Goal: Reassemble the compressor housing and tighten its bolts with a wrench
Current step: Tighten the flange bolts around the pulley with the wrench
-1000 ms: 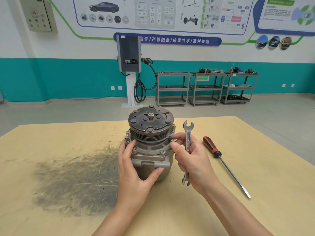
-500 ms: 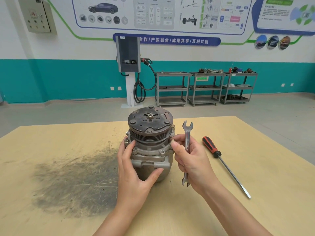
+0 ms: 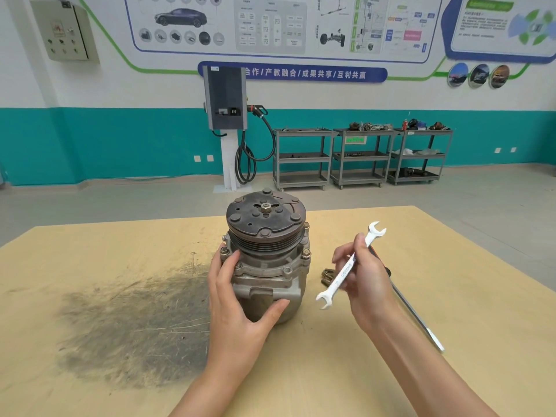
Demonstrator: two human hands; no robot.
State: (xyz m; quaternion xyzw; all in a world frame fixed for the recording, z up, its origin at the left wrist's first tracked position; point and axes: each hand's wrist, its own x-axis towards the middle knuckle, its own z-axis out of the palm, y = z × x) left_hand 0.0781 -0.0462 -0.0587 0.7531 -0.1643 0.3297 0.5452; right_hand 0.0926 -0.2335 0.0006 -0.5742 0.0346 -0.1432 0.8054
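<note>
Beside compressor, right hand gripping wrench

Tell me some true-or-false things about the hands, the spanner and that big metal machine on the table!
1. The left hand holds the compressor. True.
2. The wrench is lying flat on the table. False: the right hand holds it in the air.
3. The wrench is on a bolt. False: it is off to the compressor's right, apart from it.
4. A screwdriver lies on the table behind the right hand. True.
5. The compressor stands upright, pulley on top. True.
</note>
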